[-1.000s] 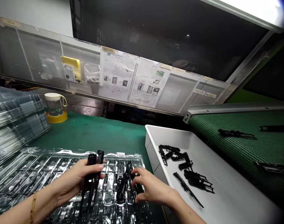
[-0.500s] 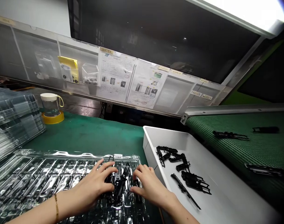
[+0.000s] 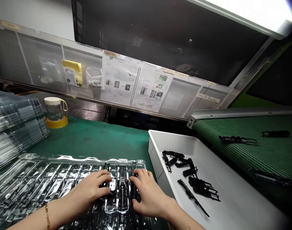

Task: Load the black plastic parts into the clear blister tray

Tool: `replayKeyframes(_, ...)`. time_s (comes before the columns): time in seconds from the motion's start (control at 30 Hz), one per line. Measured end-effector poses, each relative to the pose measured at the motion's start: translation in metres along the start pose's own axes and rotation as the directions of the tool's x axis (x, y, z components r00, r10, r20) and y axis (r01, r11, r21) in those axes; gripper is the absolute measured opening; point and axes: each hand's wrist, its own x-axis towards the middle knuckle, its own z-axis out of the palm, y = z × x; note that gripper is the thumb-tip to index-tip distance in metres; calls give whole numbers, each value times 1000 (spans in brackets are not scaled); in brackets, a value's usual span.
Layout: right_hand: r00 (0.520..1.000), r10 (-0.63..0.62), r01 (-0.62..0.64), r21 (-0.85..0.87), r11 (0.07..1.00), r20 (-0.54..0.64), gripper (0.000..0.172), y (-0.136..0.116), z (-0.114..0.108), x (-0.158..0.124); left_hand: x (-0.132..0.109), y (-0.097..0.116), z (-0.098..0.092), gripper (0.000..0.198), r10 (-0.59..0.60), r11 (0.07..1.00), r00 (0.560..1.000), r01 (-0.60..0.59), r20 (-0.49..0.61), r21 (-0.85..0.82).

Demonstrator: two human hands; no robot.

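Observation:
A clear plastic blister tray (image 3: 52, 179) with long slots lies on the green bench in front of me. My left hand (image 3: 90, 191) presses flat on a black plastic part lying in a slot near the tray's right end. My right hand (image 3: 146, 195) presses on another black part in a slot further right. Between the two hands a third black part (image 3: 122, 193) lies seated in its slot. Both hands rest with fingers spread on the parts, gripping nothing.
A white bin (image 3: 222, 191) holding several loose black parts (image 3: 191, 179) stands to the right. Behind it, a green conveyor belt (image 3: 256, 150) carries more black parts. Stacked clear trays (image 3: 13, 127) are at far left, with a jar on a yellow tape roll (image 3: 55, 111) behind.
One second ago my left hand held black parts upright above the tray. It has since laid them in the slots, and both hands now press flat on the parts.

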Motion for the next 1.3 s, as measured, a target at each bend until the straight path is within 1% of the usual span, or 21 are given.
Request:
replayKeyframes(0.07,997,-17,19,-19,1000,70,46,3,-2,-3,0,-1,2,44,7,1000,998,-6,-66,17)
replayKeyframes(0.1,997,-20,22,-27,999,78,45,3,-2,-4,-2,-2,3,45,-3,1000,995,5,-100,19)
replayKeyframes(0.17,1000,-11,12,-43,999,9,36,1,-1,-3,-6,-3,2,52,-33,999,988,35,-152,7)
replayKeyframes(0.23,998,-21,18,-50,999,-63,26,-5,1,1,-13,-5,-1,58,-63,998,982,60,-180,-22)
replayKeyframes(0.3,995,-73,70,-54,996,-64,25,-13,3,9,-19,-6,-5,58,-91,995,975,80,-200,-64)
replayKeyframes(0.37,990,-138,136,-58,989,-25,27,-22,7,21,-25,-5,-9,48,-128,988,965,105,-230,-109)
replayKeyframes(0.43,983,-181,181,-70,981,9,25,-30,13,33,-31,-1,-12,29,-183,978,948,149,-259,-143)
replayKeyframes(0.47,981,-191,193,-77,978,25,23,-33,16,38,-34,1,-13,23,-213,972,940,176,-267,-155)
replayKeyframes(0.53,980,-195,199,-84,976,48,16,-37,22,44,-40,6,-13,25,-265,959,927,225,-265,-172)
replayKeyframes(0.6,982,-183,186,-77,979,42,12,-39,25,44,-44,8,-12,33,-271,959,929,237,-251,-156)
replayKeyframes(0.7,992,-123,122,-57,991,-16,14,-40,25,34,-46,6,-5,36,-195,979,957,176,-217,-101)
replayKeyframes(0.77,997,-53,51,-50,997,-49,16,-40,25,26,-43,4,1,37,-141,987,976,126,-164,-97)
replayKeyframes(0.83,999,2,-4,-35,999,-51,18,-40,25,20,-36,3,9,37,-115,987,990,104,-83,-126)
replayKeyframes(0.9,999,19,-20,-9,1000,-26,19,-39,28,19,-29,5,14,40,-113,980,993,115,19,-165)
replayKeyframes(0.97,1000,6,-6,23,1000,-4,19,-39,32,21,-23,7,17,49,-129,967,985,152,119,-206)
replayKeyframes(1.07,1000,4,-4,68,998,-1,23,-38,37,27,-18,5,17,59,-169,937,962,225,215,-268)
replayKeyframes(1.13,1000,12,-12,88,996,-2,25,-36,39,30,-19,1,15,55,-212,913,949,277,234,-299)
replayKeyframes(1.2,1000,18,-18,92,996,-3,24,-33,40,31,-24,-5,9,49,-251,897,942,313,223,-313)
replayKeyframes(1.3,999,13,-10,89,996,-35,21,-31,39,30,-41,-9,-8,37,-297,886,939,339,174,-317)
